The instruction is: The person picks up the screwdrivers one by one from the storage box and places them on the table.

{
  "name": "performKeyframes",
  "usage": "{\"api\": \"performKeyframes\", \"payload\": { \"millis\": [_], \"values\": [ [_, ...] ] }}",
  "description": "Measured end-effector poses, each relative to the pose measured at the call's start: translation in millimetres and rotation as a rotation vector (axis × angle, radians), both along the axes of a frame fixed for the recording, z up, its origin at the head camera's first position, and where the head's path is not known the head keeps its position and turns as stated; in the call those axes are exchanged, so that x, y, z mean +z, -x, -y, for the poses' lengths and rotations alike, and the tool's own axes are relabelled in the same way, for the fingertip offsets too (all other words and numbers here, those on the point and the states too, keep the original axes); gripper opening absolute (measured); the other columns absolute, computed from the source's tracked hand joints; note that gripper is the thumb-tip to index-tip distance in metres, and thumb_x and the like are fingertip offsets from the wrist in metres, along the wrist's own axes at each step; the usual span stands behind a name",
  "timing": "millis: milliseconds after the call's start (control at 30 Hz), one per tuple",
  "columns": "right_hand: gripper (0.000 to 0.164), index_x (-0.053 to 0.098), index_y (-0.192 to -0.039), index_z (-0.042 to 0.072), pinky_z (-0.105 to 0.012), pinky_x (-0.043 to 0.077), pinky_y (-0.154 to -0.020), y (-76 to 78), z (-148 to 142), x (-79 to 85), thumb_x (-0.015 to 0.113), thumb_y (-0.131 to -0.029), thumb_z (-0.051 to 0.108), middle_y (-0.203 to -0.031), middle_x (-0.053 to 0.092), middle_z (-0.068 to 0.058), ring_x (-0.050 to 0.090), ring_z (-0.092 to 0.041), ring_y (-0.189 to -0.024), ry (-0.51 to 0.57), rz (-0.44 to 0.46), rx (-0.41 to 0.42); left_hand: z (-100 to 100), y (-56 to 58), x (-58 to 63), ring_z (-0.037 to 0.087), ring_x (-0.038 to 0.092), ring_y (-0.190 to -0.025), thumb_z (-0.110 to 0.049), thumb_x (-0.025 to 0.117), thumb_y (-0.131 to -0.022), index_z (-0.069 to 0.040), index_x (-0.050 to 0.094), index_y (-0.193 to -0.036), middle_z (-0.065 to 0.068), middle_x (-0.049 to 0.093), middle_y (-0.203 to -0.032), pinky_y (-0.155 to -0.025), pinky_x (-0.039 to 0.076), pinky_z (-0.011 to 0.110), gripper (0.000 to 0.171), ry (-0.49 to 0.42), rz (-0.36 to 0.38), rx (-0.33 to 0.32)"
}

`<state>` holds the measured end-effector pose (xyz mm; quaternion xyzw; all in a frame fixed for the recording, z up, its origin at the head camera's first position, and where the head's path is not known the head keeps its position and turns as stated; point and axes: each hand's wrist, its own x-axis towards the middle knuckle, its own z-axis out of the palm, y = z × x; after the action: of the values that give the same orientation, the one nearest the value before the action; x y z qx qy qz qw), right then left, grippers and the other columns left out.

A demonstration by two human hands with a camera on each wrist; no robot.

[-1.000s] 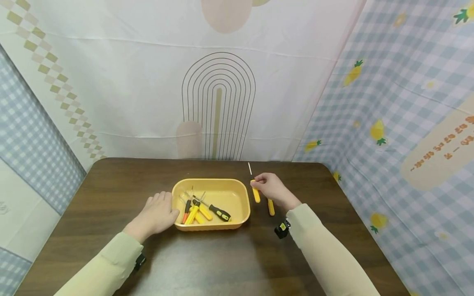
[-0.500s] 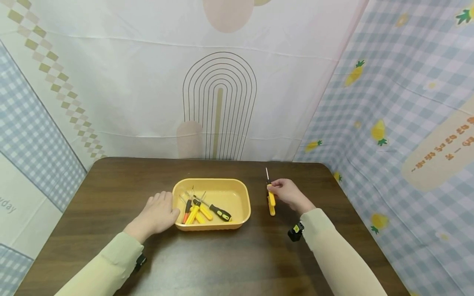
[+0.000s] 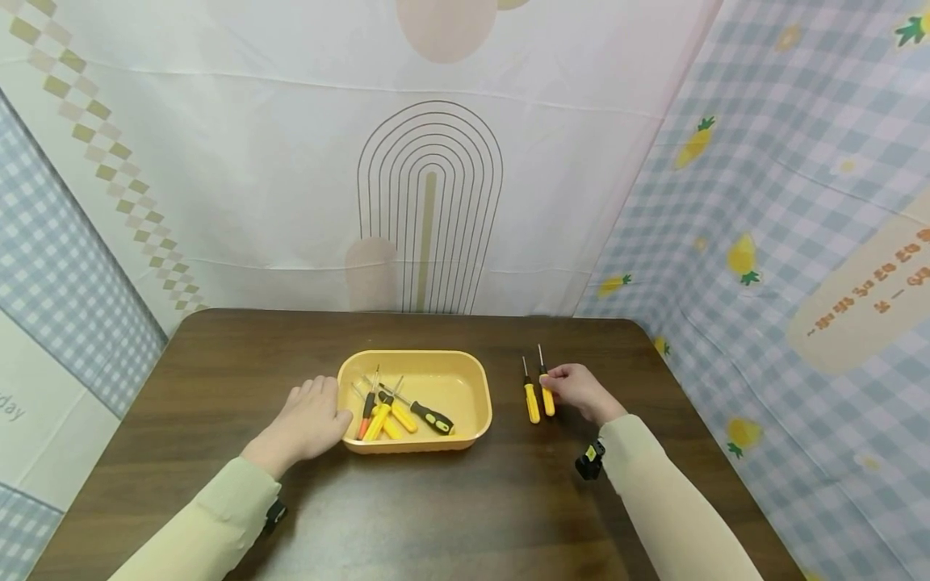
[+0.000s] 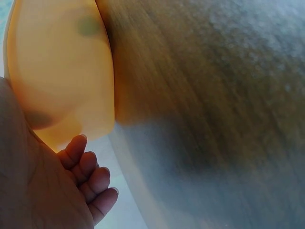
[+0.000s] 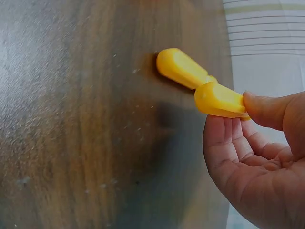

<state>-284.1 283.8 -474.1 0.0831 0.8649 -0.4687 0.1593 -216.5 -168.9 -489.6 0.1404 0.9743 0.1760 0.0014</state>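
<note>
With thumb and fingertips my right hand (image 3: 581,389) pinches a screwdriver (image 3: 548,395) by its yellow-and-black handle. The shaft points to the back of the table. Just left of it a similar screwdriver (image 3: 532,403) lies nearly parallel. In the right wrist view, the held handle (image 5: 217,99) appears nearer than the other handle (image 5: 178,67). My left hand (image 3: 308,415) holds the left end of a yellow plastic tray (image 3: 475,379), thumb over the rim. The left wrist view shows its fingers (image 4: 97,183) bent beside the tray wall (image 4: 62,62); the thumb is hidden there.
Inside the tray, several screwdrivers lie crossed at the left, including one with an orange-and-black handle (image 3: 366,415). A thicker black-and-yellow screwdriver (image 3: 430,416) slants toward the middle. The dark wooden table (image 3: 421,516) ends at a patterned cloth (image 3: 291,194) behind.
My right hand has carried its screwdriver rightward, past the one lying on the table, and lowered it to that one's right side. The left hand and tray have stayed put.
</note>
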Motion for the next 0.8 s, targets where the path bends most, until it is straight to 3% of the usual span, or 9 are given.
{"api": "performKeyframes", "payload": {
  "millis": [267,800],
  "values": [
    [0.029,0.056,-0.113,-0.008,-0.033,0.053,-0.075,2.7,-3,-9.2,0.059,-0.096,0.015,-0.108,0.057,-0.018,0.059,-0.021,-0.086,0.009,0.030,-0.027,0,0.2,0.7,0.029,0.043,-0.089,-0.028,0.053,-0.088,0.006,0.047,-0.108,0.010,0.045,-0.092,-0.080,0.033,0.046,0.040,0.000,0.000,0.004],
    [0.018,0.067,-0.094,-0.005,-0.032,0.049,-0.065,-1.5,3,-11.7,0.063,-0.092,0.013,-0.088,0.061,-0.011,0.056,-0.019,-0.070,-0.144,0.000,-0.028,-1,-0.7,0.5,0.029,0.042,-0.088,-0.028,0.053,-0.088,0.005,0.047,-0.106,0.009,0.043,-0.091,-0.078,0.033,0.046,0.038,0.000,0.012,0.007]
  ]
}}
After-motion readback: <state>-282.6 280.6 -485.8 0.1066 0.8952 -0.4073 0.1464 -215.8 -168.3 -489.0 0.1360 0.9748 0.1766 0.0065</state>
